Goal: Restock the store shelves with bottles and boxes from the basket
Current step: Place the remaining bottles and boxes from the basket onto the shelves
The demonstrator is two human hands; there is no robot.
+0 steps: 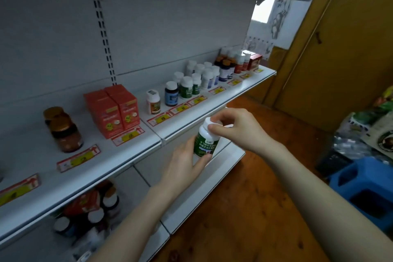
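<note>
- One green-labelled bottle point(205, 141) with a white cap is held in the air, nearly upright, just in front of the edge of the middle shelf point(119, 161).
- Both hands are on it: the lower body is gripped from below by the left hand point(186, 166), thumb and fingers curled round it; the cap is pinched from above by the fingertips of the right hand point(236, 127).
- Similar green-labelled and white bottles point(188, 88) are seen standing in rows further along the middle shelf, well apart from the held one.
- Orange boxes point(116, 110) are stacked to the left of those rows; two amber jars point(63, 130) are set further left again.
- Red-and-yellow price tags point(78, 158) are laid flat along the shelf front.
- More bottles point(93, 215) are noted on the shelf below, blurred.
- A blue plastic object point(365, 189) is seen at right on the wooden floor point(255, 208); what it is cannot be told.
</note>
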